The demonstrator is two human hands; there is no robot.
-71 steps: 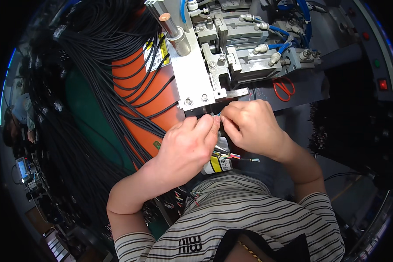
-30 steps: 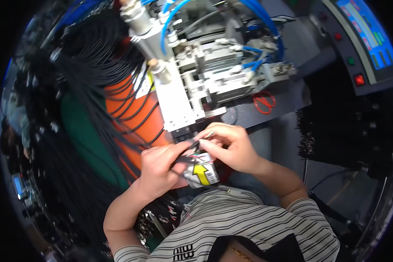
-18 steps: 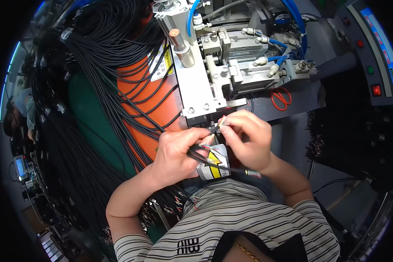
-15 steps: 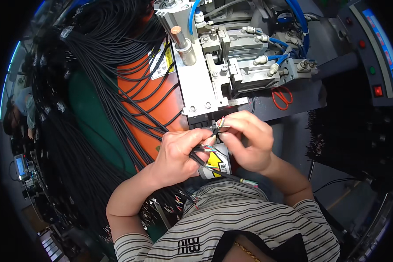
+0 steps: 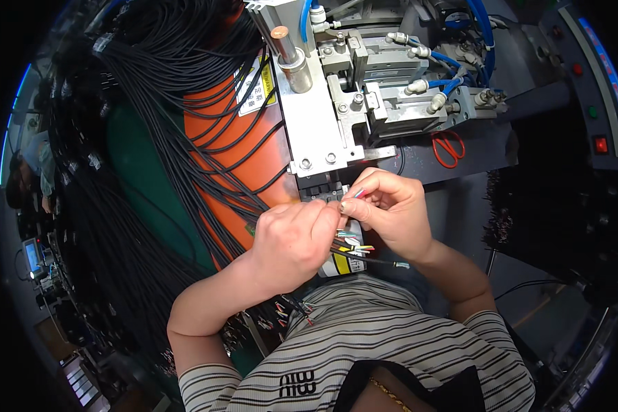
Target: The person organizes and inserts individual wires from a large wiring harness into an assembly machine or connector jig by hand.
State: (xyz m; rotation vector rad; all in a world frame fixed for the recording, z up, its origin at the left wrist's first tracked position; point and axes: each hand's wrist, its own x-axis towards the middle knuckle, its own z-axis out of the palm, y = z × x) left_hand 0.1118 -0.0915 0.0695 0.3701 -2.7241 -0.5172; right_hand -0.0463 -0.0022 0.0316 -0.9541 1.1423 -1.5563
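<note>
My left hand [image 5: 292,240] is closed round several black cables. Their stripped ends, with thin coloured wires [image 5: 357,248], stick out past its fingers on the right. One black cable [image 5: 378,261] reaches farther right than the others. My right hand [image 5: 391,209] pinches thin coloured wires [image 5: 360,194] between thumb and forefinger, right beside the left hand's fingertips. Both hands are just in front of a metal clamping machine [image 5: 316,130], by a small dark fixture [image 5: 321,187] at its front edge. A label with a yellow arrow [image 5: 342,264] shows partly below the hands.
Many black cables [image 5: 165,130] drape over an orange board [image 5: 216,151] and green surface [image 5: 137,165] to the left. Red-handled scissors [image 5: 448,150] lie right of the machine. Blue air hoses [image 5: 484,41] run behind it. At far right stands a control panel [image 5: 590,103] with buttons.
My left hand has rolled over, its back now upward, with its fingers more closed. My right hand has turned slightly and grips the wires nearer the left fingertips. The view has shifted slightly.
</note>
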